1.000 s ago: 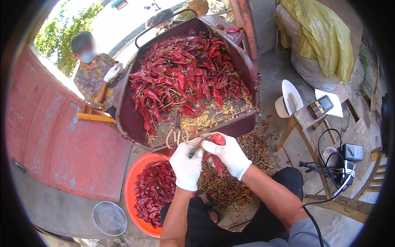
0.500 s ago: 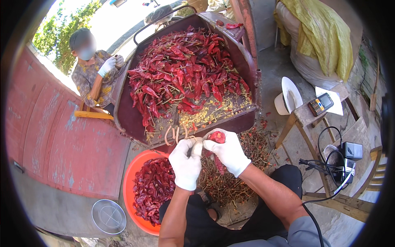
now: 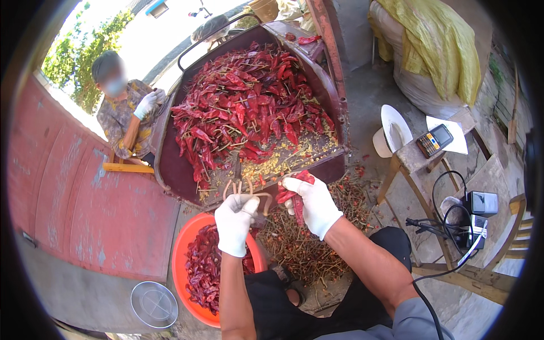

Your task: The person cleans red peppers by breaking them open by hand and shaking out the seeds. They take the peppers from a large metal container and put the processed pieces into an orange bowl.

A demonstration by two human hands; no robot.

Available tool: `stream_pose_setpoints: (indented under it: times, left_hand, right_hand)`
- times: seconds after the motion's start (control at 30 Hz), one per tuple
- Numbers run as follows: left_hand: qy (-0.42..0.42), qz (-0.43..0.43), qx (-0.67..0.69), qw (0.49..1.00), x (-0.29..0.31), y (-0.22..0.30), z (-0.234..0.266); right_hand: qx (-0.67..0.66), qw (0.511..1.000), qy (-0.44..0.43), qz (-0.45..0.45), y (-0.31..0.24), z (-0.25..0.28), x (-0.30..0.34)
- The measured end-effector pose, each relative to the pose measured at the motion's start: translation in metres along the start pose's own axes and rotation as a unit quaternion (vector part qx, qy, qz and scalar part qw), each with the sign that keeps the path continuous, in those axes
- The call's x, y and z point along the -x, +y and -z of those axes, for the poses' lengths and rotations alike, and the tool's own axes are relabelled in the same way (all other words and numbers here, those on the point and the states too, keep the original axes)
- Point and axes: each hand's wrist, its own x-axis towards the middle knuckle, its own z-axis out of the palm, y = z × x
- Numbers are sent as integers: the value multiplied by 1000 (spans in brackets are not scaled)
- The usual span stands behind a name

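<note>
My left hand (image 3: 233,225), in a white glove, is closed on several curved, pale brown chili stems (image 3: 266,203) that stick out past the thumb and fingers. To its right, my gloved right hand (image 3: 316,208) is closed around dried red chilies (image 3: 299,184), some hanging below the fingers. Just beyond both hands lies a heap of dried red chilies (image 3: 243,102) in a dark maroon metal cart bed (image 3: 317,170). Under my left hand stands an orange tub (image 3: 180,266) with destemmed-looking chilies (image 3: 203,277) in it.
Loose stems (image 3: 300,249) cover the ground between my legs. A round mesh sieve (image 3: 154,305) lies at the lower left. Across the cart's left side sits a gloved co-worker (image 3: 122,113). To the right are a wooden stool (image 3: 411,156) with a handheld device (image 3: 435,140), a white hat (image 3: 394,130) and cables (image 3: 436,226).
My hands have moved apart: the left went left with the stems, while the right keeps the chilies. More of the chilies in the right hand now shows. The whole view has shifted slightly.
</note>
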Motion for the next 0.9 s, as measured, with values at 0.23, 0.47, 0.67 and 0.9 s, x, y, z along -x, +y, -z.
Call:
stream_pose_setpoints:
  times: [0.23, 0.47, 0.67, 0.9]
  left_hand:
    - [-104, -146, 9, 984, 40, -6, -24]
    - [-2, -205, -225, 952, 51, -3, -36]
    - [73, -336, -427, 837, 61, -3, -17]
    - [114, -309, -426, 843, 75, -15, -8]
  right_hand:
    - [66, 995, -23, 65, 15, -4, 3]
    - [-8, 987, -146, -69, 25, -10, 15]
    - [42, 990, -126, -37, 34, -35, 37]
    - [214, 966, -137, 52, 82, -30, 23]
